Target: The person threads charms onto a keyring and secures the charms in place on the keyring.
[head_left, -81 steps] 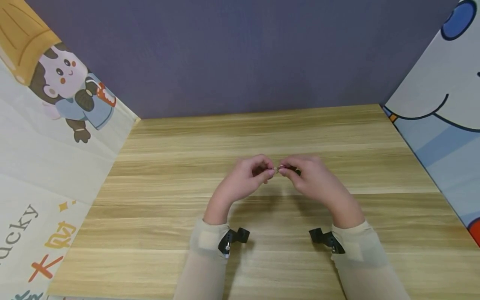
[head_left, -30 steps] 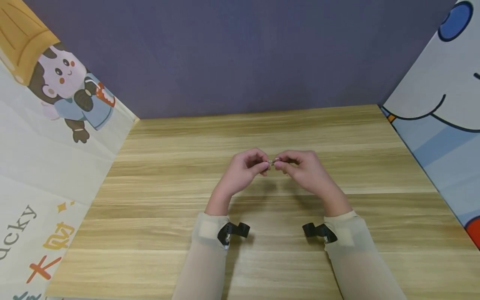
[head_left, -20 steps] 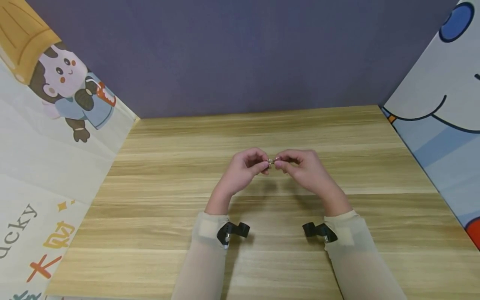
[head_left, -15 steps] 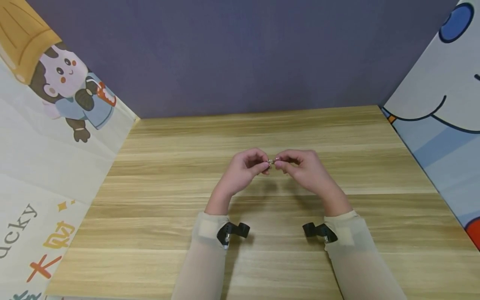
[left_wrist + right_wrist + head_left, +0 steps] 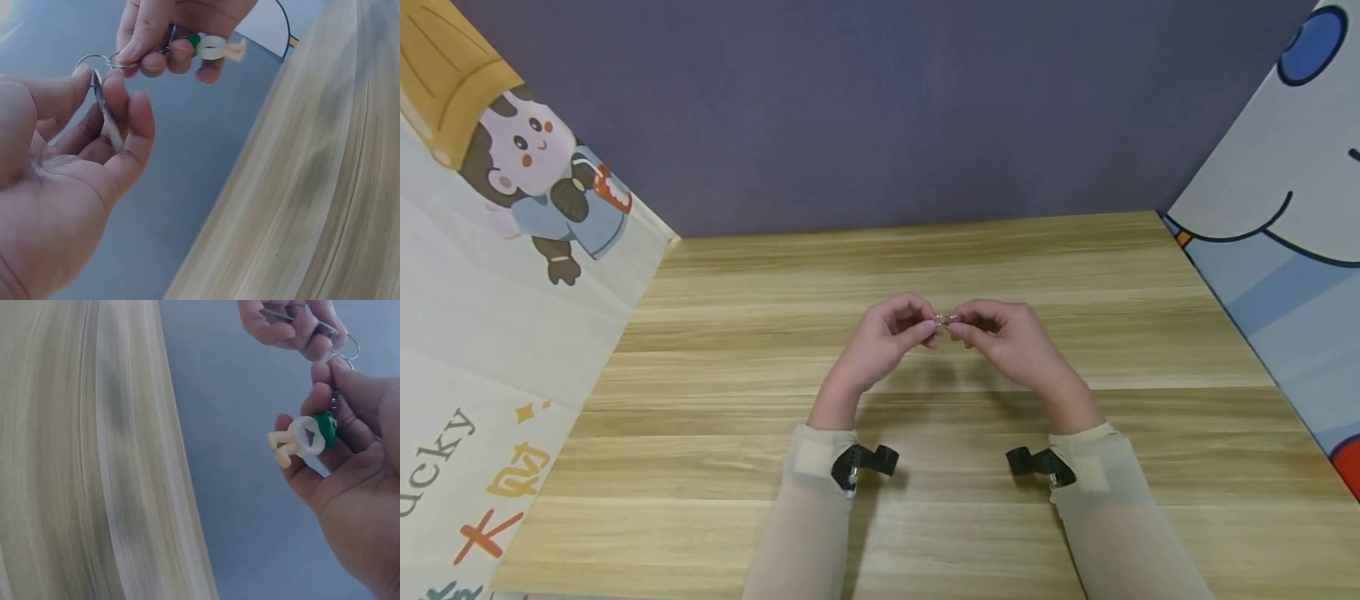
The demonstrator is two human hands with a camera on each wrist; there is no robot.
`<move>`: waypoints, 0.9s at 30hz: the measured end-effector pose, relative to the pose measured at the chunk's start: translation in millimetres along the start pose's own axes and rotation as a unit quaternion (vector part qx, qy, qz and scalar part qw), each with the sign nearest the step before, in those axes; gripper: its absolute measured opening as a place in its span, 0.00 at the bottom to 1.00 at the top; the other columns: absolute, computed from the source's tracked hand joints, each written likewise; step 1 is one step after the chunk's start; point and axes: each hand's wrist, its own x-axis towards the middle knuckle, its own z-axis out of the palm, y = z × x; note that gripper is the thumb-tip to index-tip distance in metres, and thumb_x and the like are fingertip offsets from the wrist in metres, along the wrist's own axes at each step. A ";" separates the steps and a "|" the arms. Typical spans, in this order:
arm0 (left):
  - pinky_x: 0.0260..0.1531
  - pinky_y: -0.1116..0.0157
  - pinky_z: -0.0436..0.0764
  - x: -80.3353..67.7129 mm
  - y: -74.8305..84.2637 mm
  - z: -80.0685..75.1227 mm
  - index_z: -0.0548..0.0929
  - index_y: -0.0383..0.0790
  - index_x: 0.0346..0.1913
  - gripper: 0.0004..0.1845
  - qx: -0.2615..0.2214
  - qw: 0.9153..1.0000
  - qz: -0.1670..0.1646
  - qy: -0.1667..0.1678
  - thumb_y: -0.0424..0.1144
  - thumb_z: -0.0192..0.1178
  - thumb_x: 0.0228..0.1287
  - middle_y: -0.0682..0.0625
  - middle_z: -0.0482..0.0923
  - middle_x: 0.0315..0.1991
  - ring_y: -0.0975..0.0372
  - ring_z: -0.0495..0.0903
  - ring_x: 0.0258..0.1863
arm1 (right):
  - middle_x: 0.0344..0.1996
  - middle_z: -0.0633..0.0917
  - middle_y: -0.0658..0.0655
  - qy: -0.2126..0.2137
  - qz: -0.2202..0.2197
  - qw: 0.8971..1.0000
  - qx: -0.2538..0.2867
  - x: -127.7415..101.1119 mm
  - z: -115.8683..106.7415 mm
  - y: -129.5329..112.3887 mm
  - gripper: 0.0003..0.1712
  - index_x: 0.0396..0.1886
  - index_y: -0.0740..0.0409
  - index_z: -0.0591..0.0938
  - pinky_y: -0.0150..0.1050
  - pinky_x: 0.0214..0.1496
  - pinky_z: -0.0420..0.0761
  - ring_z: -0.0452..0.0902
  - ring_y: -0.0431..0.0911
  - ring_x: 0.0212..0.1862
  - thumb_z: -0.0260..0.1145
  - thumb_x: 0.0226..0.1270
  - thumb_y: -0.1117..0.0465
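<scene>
My left hand (image 5: 883, 337) pinches a flat metal key (image 5: 107, 115), seen nearly edge-on, at its end by a thin wire ring (image 5: 92, 56). Facing it, my right hand (image 5: 1011, 337) holds a keychain by its own metal ring (image 5: 122, 65) between thumb and forefinger. A small charm (image 5: 306, 437), green at the top, white in the middle and with two peach-coloured legs, hangs from its short chain against the right fingers. Both rings meet between the fingertips, overlapping in the left wrist view. The hands are raised over the table, fingertips close together.
Beneath the hands lies a wood-grain table (image 5: 745, 375). A dark blue-grey panel (image 5: 880, 117) stands along its far edge, with cartoon-printed sheets at the left (image 5: 482, 317) and right (image 5: 1277, 292). Black wrist mounts (image 5: 865, 462) sit on both sleeves.
Compared with the earliest frame, both hands are slightly farther up and left. Over the last half second the left fingertips rise a little, and the small metal parts between the hands turn.
</scene>
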 end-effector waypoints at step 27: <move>0.48 0.61 0.89 -7.8 3.2 -27.6 0.90 0.41 0.53 0.15 0.172 0.982 -0.028 0.065 0.37 0.76 0.65 0.45 0.91 0.46 0.59 0.88 0.42 | 0.34 0.91 0.60 -0.037 0.038 0.999 -0.013 -9.9 -21.0 8.0 0.23 0.63 0.58 0.85 0.37 0.35 0.86 0.89 0.50 0.33 0.73 0.75 0.52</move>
